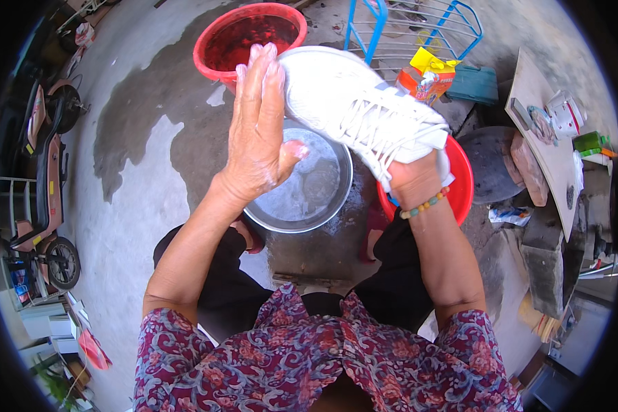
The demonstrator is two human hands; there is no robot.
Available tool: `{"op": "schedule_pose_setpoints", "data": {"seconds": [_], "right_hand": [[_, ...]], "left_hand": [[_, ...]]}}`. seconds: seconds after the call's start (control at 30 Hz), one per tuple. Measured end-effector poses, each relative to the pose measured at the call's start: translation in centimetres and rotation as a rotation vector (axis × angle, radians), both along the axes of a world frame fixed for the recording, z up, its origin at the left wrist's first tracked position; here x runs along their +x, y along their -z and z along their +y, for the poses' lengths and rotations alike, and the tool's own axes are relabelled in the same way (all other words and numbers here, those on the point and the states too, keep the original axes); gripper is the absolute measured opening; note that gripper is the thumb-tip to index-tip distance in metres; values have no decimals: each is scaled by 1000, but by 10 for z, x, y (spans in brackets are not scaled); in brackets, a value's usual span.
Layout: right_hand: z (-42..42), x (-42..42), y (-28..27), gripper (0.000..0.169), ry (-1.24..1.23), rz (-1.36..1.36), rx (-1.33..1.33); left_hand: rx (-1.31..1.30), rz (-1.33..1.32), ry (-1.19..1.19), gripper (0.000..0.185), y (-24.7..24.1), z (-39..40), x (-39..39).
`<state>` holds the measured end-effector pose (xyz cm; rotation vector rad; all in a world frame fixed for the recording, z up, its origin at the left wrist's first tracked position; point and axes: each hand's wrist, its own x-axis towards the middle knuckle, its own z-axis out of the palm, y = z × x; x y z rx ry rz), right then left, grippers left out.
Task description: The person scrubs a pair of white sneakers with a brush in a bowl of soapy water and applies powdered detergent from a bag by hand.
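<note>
A white lace-up sneaker (335, 85) is held up over a round metal basin (299, 228), its toe towards the upper left. My right hand (416, 177) reaches into the shoe's opening and bears it; the fingers are hidden inside. A bead bracelet (422, 207) circles that wrist. My left hand (257, 129) is raised beside the toe, back towards me, thumb spread and fingers stretched, with whitish suds on the fingertips. It grips nothing; whether it touches the toe I cannot tell. Cloudy liquid lies in the metal basin, between my feet.
A red tub (200, 54) of dark liquid stands at the back, beside a blue-framed metal rack (373, 31). Under my right forearm is a red basin (463, 180). An orange-and-yellow packet (432, 77) stands behind it. Farther right leans a board (543, 149); a scooter (44, 190) is at far left.
</note>
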<state>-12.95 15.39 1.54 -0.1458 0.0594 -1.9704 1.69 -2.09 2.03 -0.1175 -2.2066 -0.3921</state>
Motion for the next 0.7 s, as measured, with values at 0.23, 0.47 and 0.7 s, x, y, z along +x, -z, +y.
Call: {"op": "schedule_pose_setpoints", "data": {"seconds": [0.23,0.47,0.7], "right_hand": [[-13,39,13,42,-228,-174,64],[-19,56,15,38,-169,-171,373],[-20,62,20,42,100,721,609]], "left_hand": [[316,-17,-100,34,-54,-6,-40],[827,-393,87,41,-55,-16,-60],[744,-286,-19,48,-36,-22,-60]]}}
